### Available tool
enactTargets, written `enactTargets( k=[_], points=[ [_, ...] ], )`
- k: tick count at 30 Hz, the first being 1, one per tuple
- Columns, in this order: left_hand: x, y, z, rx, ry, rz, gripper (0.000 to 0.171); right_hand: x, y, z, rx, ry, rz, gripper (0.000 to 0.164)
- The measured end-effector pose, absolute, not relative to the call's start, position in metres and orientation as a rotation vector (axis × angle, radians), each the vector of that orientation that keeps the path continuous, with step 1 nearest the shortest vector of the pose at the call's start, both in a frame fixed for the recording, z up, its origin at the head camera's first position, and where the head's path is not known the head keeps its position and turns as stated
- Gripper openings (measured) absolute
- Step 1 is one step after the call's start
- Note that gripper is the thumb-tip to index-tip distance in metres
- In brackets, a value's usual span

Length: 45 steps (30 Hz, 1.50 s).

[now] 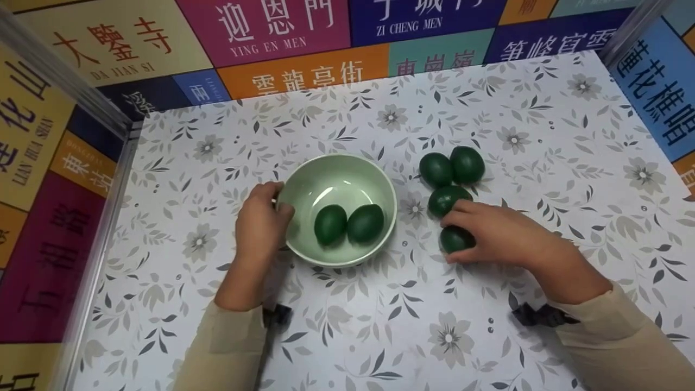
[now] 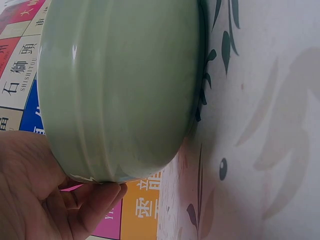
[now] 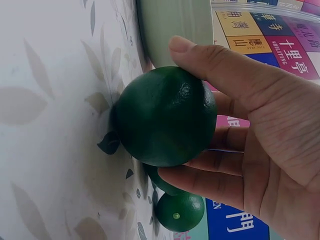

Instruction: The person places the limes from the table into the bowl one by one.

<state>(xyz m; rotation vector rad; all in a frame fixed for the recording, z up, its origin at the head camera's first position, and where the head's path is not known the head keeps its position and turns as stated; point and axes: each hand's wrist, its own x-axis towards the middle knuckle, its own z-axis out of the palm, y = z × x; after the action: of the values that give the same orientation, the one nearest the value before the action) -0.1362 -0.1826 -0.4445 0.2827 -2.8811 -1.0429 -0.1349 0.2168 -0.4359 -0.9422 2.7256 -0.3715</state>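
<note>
A pale green bowl (image 1: 347,174) stands on the table, and two dark green limes (image 1: 365,224) lie inside it. My left hand (image 1: 260,222) holds the bowl's left side, thumb over the rim and fingers outside; in the left wrist view its fingertips (image 2: 107,195) touch the bowl's wall. To the right of the bowl, my right hand (image 1: 494,233) grips the nearest lime (image 3: 167,117) between thumb and fingers, with the fruit at the table surface. Three more limes sit just beyond it: a near one (image 1: 446,200) and two side by side, left (image 1: 436,170) and right (image 1: 468,165).
The table (image 1: 347,326) has a white covering with grey flowers and leaves. Colourful panels with lettering (image 1: 282,32) rise along its back and both sides. Dark wrist straps (image 1: 545,315) show at the sleeves.
</note>
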Motion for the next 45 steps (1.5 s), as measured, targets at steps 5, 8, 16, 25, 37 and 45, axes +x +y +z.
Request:
enactTargets(
  k=[5, 8, 16, 25, 37, 45],
  points=[
    [-0.1368, -0.1825, -0.4434, 0.286, -2.88, -1.051, 0.046, -0.1343, 0.215, -0.4356, -0.913, 2.7, -0.361, 0.049],
    [-0.1374, -0.1824, -0.4428, 0.29, -2.886, -1.056, 0.046, -0.1343, 0.215, -0.4362, -0.917, 2.695, -0.365, 0.049],
    [-0.1382, -0.1822, -0.4429, 0.283, -2.884, -1.043, 0.045, -0.1337, 0.2147, -0.4378, -0.931, 2.692, -0.376, 0.049],
    [-0.1372, -0.1821, -0.4438, 0.298, -2.892, -1.026, 0.046, -0.1337, 0.2151, -0.4408, -0.971, 2.702, -0.396, 0.045],
    [-0.1374, -0.1831, -0.4446, 0.293, -2.884, -1.042, 0.045, -0.1348, 0.2149, -0.4405, -0.984, 2.682, -0.398, 0.043],
    [-0.1375, -0.1826, -0.4448, 0.305, -2.895, -1.033, 0.046, -0.1345, 0.2146, -0.4394, -0.994, 2.681, -0.406, 0.042]
  ],
)
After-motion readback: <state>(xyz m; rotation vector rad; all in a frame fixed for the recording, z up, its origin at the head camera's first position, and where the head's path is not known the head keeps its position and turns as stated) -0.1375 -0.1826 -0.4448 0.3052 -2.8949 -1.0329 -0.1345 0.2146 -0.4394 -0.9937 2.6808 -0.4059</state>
